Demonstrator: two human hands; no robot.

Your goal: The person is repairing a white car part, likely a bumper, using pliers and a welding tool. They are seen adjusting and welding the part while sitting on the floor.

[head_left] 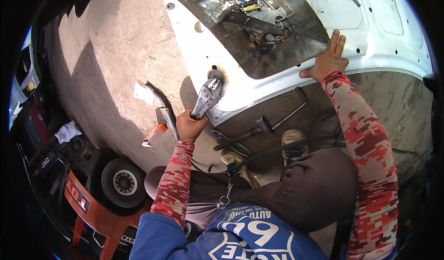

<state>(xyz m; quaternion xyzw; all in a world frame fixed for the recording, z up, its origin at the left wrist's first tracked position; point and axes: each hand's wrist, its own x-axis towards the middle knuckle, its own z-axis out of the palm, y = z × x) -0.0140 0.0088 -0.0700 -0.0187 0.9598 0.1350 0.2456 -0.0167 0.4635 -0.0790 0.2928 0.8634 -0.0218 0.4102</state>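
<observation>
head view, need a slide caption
Left hand holds locking pliers near the corner of a white panel; right hand rests on its edge.

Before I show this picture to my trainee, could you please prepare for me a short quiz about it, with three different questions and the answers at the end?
1. Which hand holds the locking pliers by the edge of the white panel?
2. True or false: the right hand is also holding a tool.
3. Fill in the missing colour: the small box on the ground is mostly ____.

Key:
1. The left hand.
2. False; it rests on the panel with the fingers spread.
3. Orange.
</observation>
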